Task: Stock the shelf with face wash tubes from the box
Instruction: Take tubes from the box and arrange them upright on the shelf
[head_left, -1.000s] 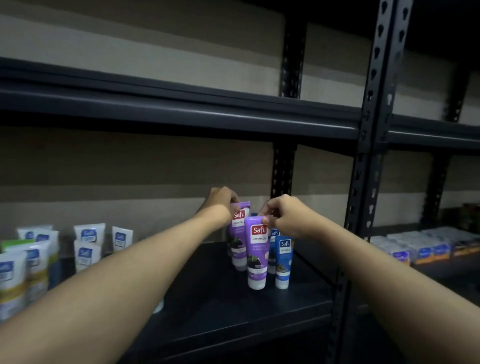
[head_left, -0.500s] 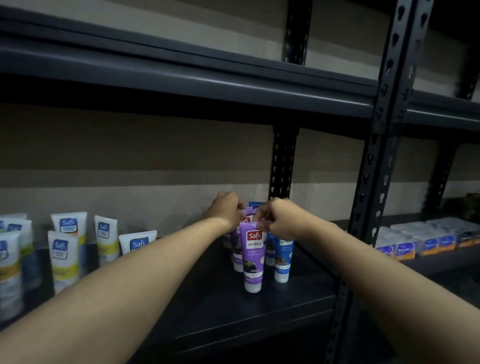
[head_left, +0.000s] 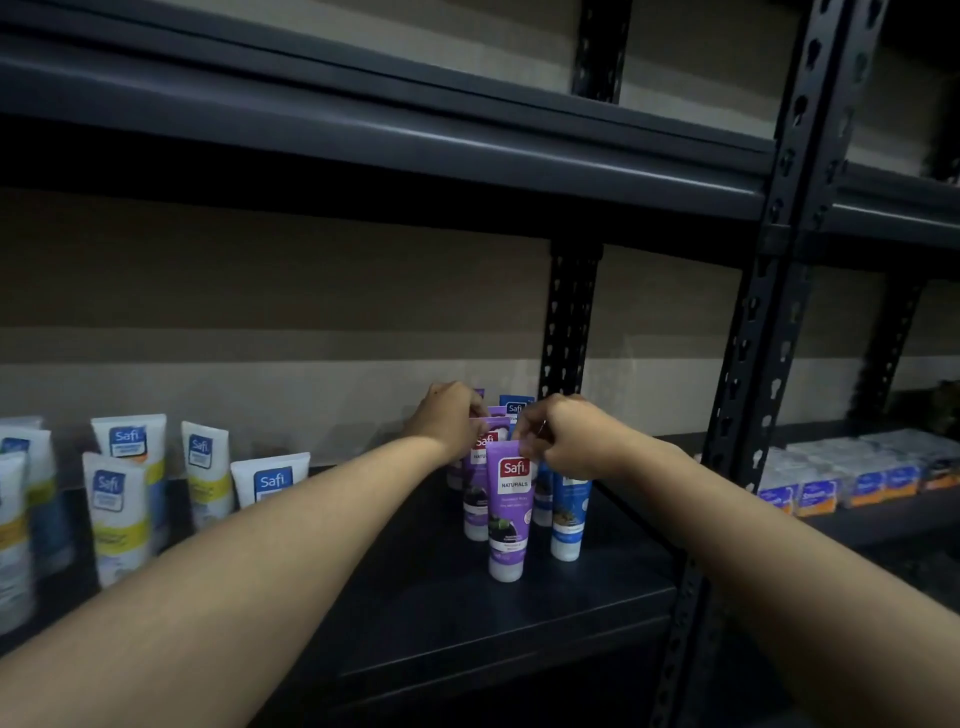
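Dark shelf (head_left: 441, 613) with purple tubes (head_left: 509, 514), blue tubes (head_left: 569, 519), white tubes (head_left: 117, 519)

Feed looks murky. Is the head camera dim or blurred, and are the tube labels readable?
Head view: dim throughout, darkest beneath the upper shelf; the front purple tube label reads sharp; the white tubes at the left edge are softer; the packs at far right are blurred; wide-angle distortion bows the shelf edges and leans the upright post; no glare, only a faint sheen on the upper shelf's lip.
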